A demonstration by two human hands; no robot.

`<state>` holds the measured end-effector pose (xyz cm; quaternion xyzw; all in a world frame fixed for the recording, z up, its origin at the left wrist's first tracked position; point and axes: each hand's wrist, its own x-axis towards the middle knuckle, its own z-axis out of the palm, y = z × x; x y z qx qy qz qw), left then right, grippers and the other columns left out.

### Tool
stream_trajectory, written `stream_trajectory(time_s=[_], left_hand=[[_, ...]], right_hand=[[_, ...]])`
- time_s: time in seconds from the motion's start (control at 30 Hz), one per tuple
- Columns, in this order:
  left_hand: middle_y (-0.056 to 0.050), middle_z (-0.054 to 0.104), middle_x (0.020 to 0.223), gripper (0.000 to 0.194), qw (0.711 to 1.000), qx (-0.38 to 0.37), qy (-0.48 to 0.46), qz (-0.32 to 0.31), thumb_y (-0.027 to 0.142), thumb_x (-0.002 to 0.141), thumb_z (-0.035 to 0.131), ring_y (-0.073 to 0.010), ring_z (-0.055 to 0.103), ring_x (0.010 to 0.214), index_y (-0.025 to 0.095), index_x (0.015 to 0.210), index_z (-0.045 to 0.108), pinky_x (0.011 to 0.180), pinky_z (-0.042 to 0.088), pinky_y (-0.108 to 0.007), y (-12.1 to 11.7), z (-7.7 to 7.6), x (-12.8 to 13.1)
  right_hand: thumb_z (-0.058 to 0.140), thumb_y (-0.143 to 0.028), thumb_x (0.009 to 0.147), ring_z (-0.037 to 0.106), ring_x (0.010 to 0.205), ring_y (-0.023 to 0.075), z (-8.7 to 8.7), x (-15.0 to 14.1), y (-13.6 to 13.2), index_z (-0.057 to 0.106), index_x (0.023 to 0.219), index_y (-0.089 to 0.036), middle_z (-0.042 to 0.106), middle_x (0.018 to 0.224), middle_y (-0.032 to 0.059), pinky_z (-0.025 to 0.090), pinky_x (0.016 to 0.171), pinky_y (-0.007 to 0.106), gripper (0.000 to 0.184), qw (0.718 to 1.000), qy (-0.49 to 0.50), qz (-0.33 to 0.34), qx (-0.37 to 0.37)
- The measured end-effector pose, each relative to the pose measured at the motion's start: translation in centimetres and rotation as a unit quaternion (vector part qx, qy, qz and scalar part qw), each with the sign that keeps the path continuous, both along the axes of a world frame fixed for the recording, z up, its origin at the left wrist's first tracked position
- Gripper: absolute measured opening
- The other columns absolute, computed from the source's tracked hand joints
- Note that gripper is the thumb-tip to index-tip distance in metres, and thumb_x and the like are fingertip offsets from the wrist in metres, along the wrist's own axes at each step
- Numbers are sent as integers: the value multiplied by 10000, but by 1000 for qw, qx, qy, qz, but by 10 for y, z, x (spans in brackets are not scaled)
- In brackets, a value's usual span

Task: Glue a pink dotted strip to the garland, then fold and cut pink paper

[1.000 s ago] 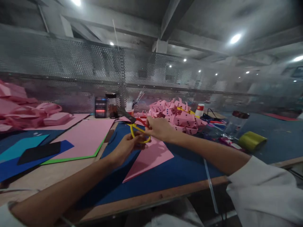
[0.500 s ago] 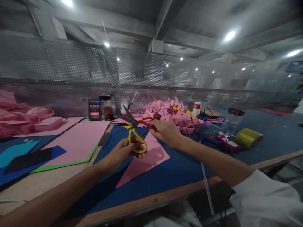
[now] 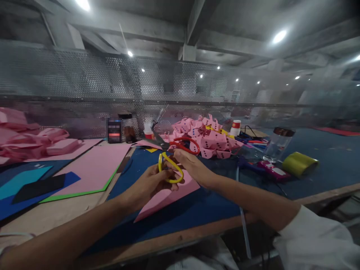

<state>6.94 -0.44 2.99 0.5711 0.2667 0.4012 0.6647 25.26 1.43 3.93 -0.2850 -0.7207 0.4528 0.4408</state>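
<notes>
A pair of scissors (image 3: pixel 161 142) with dark blades, one red handle and one yellow handle, is held over the blue work surface (image 3: pixel 219 202), its handles spread apart. My left hand (image 3: pixel 153 180) is closed around the yellow handle (image 3: pixel 180 179). Bent inward, my right hand (image 3: pixel 194 165) has its fingertips at the upper part of that same yellow handle; part of its grip is hidden. The red handle (image 3: pixel 185 144) stands out above my right hand, its loop showing. Beneath both hands lies a pink sheet (image 3: pixel 163 204), partly covered by them.
Behind my hands is a heap of pink dotted paper pieces (image 3: pixel 213 140). Pink folded pieces (image 3: pixel 30 137) and pink sheets (image 3: pixel 90 168) occupy the left. To the right are a clear jar (image 3: pixel 277 146), a yellow-green roll (image 3: pixel 300 164) and a magenta object (image 3: pixel 272 169). A mesh partition (image 3: pixel 174 82) rises behind.
My right hand has shifted from the red handle down towards the yellow one. The red loop now shows above it. The left hand keeps the yellow handle and has moved slightly right.
</notes>
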Motion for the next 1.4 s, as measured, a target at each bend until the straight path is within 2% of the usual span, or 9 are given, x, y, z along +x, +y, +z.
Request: stream_trajectory(time_s=[0.13, 0.3, 0.53, 0.67, 0.8, 0.87, 1.0, 1.17, 1.4], left_hand=[[-82, 739, 944, 170, 999, 10, 15, -35, 313, 947, 669, -165, 690, 765, 157, 1001, 708, 723, 579, -289, -9, 5, 17], [-95, 743, 991, 238, 997, 16, 32, -62, 364, 944, 673, -168, 703, 765, 142, 1021, 713, 772, 581, -321, -7, 0, 34], [-120, 768, 971, 355, 995, -1, 84, -49, 467, 864, 749, -200, 729, 757, 138, 985, 693, 799, 583, -363, -7, 1, 53], [-120, 772, 1067, 402, 978, 93, 172, -65, 440, 893, 714, -245, 733, 922, 186, 1201, 670, 841, 570, -369, -7, 4, 38], [-92, 731, 1231, 308, 898, 250, 357, 63, 408, 890, 699, -284, 683, 1100, 259, 1157, 731, 973, 508, -373, -6, -14, -7], [-99, 713, 1273, 401, 847, 303, 421, 115, 428, 836, 745, -329, 650, 1163, 273, 1205, 718, 1026, 467, -411, -6, -27, -29], [-121, 633, 1424, 648, 786, 338, 505, 117, 498, 746, 814, -394, 564, 1297, 268, 1331, 655, 1106, 400, -480, -9, -46, -53], [-120, 669, 1388, 544, 764, 326, 536, 149, 466, 780, 775, -400, 584, 1289, 249, 1273, 696, 1124, 391, -477, -12, -43, -51], [-86, 764, 1208, 342, 733, 356, 553, 173, 493, 960, 534, -356, 691, 1111, 290, 1124, 755, 935, 478, -400, -14, -41, -55]], right_hand=[[529, -686, 936, 582, 587, 116, -5, -6, -8, 590, 983, -213, 612, 790, -2, 479, 482, 225, 479, 984, 142, -21, -106], [552, -715, 903, 367, 353, 71, -6, 2, -12, 575, 926, -225, 480, 563, -72, 315, 314, 198, 491, 974, 170, -59, -140], [735, -533, 844, 679, 718, 131, -5, 13, -7, 658, 1017, -201, 724, 903, 34, 556, 605, 225, 382, 976, 177, -53, -118], [706, -515, 874, 722, 822, 166, 1, 28, -2, 663, 1012, -194, 749, 927, 50, 593, 793, 297, 352, 977, 182, -78, -75], [713, -541, 863, 739, 860, 199, 6, 53, 6, 660, 1017, -196, 755, 947, 65, 590, 869, 353, 382, 977, 172, -114, -43], [697, -562, 874, 742, 852, 206, 4, 63, 11, 658, 1007, -195, 757, 938, 68, 593, 869, 366, 392, 978, 168, -116, -37], [682, -593, 876, 748, 821, 218, -3, 72, 17, 643, 1001, -195, 760, 903, 67, 603, 827, 372, 419, 976, 169, -125, -52], [712, -593, 845, 749, 816, 226, -7, 71, 17, 628, 939, -200, 756, 851, 58, 604, 824, 378, 413, 978, 153, -117, -83], [690, -585, 865, 745, 783, 211, -4, 76, 17, 643, 955, -197, 754, 855, 58, 601, 830, 367, 400, 977, 157, -122, -74]])
